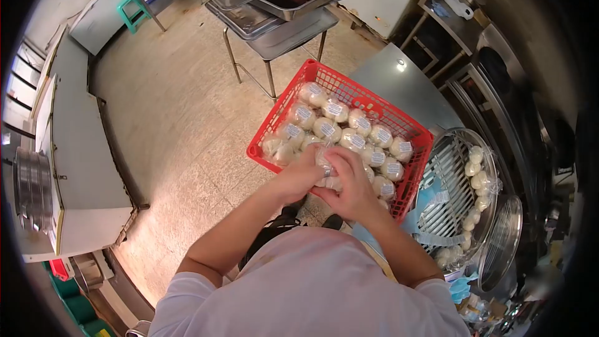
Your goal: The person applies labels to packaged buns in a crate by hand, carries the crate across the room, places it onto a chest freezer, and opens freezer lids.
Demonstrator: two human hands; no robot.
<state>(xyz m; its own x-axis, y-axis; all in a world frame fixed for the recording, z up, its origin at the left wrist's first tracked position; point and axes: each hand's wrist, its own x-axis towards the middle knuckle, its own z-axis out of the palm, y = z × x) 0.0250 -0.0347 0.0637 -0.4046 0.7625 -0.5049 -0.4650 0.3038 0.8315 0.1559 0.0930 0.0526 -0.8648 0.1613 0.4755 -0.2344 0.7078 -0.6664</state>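
Note:
Both my hands meet over the near edge of a red plastic basket. Between them is a plastic-wrapped bun, partly covered by my fingers. My left hand grips it from the left, and my right hand curls round it from the right. Rows of wrapped white buns with printed labels fill the basket beneath. Right of the basket, a round slatted tray holds more white buns along its far side, with blue strips lying across its slats.
A metal worktop lies behind the basket. Stacked steel trays stand on a metal-legged stand ahead. At the left is a long white counter with round steel steamers. A green stool stands far back. Another round rack leans at right.

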